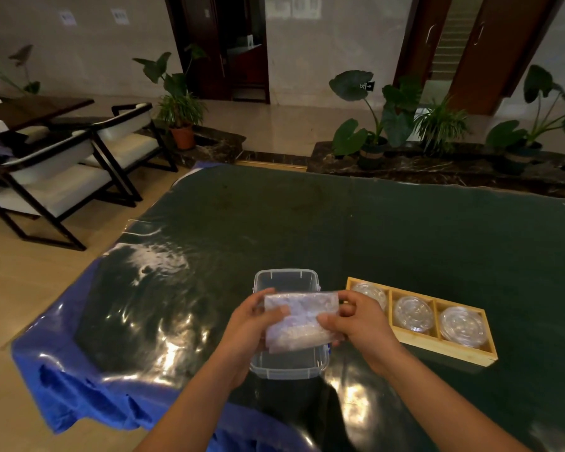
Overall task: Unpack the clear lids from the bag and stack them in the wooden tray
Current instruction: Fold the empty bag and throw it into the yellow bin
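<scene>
A lobby with potted plants and chairs lies behind a dark green table (405, 230). Above a clear plastic tub (287, 363), the left hand (252, 324) and right hand (359, 318) both grasp a crinkled plastic bag (299, 318) by its sides. To the right, a wooden tray (437, 349) already holds clear lids (462, 326) in all three compartments. The bag looks flat; whether lids remain inside cannot be told.
</scene>
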Motion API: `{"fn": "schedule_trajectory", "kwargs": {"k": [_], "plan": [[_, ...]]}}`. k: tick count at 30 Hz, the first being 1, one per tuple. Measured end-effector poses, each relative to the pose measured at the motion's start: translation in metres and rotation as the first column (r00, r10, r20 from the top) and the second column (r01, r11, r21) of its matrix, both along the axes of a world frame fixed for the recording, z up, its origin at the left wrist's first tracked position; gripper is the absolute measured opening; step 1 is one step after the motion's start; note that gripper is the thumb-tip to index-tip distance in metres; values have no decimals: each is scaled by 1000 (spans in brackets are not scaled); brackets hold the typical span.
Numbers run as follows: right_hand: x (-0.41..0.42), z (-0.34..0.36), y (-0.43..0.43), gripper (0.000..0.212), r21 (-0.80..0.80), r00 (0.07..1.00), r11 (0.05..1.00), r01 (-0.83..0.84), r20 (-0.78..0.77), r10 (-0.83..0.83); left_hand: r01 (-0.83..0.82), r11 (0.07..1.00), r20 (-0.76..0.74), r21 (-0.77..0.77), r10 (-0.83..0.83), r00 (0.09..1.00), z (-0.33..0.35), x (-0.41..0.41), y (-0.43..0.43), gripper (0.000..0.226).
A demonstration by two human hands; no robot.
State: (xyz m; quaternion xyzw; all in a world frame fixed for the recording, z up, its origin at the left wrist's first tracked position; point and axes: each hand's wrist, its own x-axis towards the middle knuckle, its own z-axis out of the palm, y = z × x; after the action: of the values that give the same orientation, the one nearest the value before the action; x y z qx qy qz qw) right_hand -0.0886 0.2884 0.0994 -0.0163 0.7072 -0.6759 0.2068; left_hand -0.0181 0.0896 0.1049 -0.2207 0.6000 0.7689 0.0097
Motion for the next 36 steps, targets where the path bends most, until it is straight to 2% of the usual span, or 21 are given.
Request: {"fn": "schedule_trajectory", "kwargs": {"k": [3, 4, 7, 10, 12, 14, 17, 19, 20, 24, 27, 31, 34, 36], "plan": [[4, 3, -2, 42, 82, 992, 997, -12, -121, 22, -40, 999, -45, -29, 38, 998, 1, -2, 2, 11], [5, 5, -2, 45, 84, 991, 996, -15, -129, 26, -76, 996, -65, -42, 73, 995, -1, -3, 3, 10], [6, 6, 0, 39, -50, 999, 998, -35, -8, 34, -155, 987, -85, -45, 151, 985, -2, -4, 6, 17], [11, 5, 4, 28, -149, 974, 977, -151, 144, 173, -191, 981, -82, -15, 189, 978, -4, -4, 4, 20], [12, 2, 5, 16, -96, 978, 982, -161, 116, 172, -170, 985, -72, 4, 170, 983, -7, -2, 2, 16], [11, -3, 4, 10, -63, 993, 994, -89, 73, 94, -120, 990, -70, 78, 126, 990, -11, 2, -1, 11], [10, -7, 0, 8, -79, 998, 996, -27, 47, 31, -10, 978, -26, 207, 16, 1000, -15, 10, -9, 35], [8, -9, -2, 7, -87, 999, 996, -15, 44, 19, 18, 989, 6, 148, -19, 1000, -18, 18, -14, 41], [8, -10, -4, 8, -79, 999, 997, -22, 38, 25, 4, 995, 15, 101, -6, 1000, -21, 21, -16, 39], [8, -13, -21, 10, -31, 996, 996, -82, 30, 83, -143, 989, -6, -20, 143, 990, -29, 33, -23, 7], [10, -14, -43, 7, -7, 989, 990, -141, 34, 141, -247, 968, -6, -40, 247, 969, -31, 44, -34, 6], [14, -10, -78, 6, 23, 965, 965, -263, 24, 262, -347, 938, 28, 15, 346, 938, -33, 69, -59, 13], [21, -9, -108, 5, 24, 944, 944, -330, 13, 330, -424, 898, 40, 117, 422, 906, -29, 92, -78, 11], [26, -10, -128, 4, 35, 932, 931, -363, 9, 363, -461, 861, 55, 214, 460, 886, -25, 107, -90, 26]]}}
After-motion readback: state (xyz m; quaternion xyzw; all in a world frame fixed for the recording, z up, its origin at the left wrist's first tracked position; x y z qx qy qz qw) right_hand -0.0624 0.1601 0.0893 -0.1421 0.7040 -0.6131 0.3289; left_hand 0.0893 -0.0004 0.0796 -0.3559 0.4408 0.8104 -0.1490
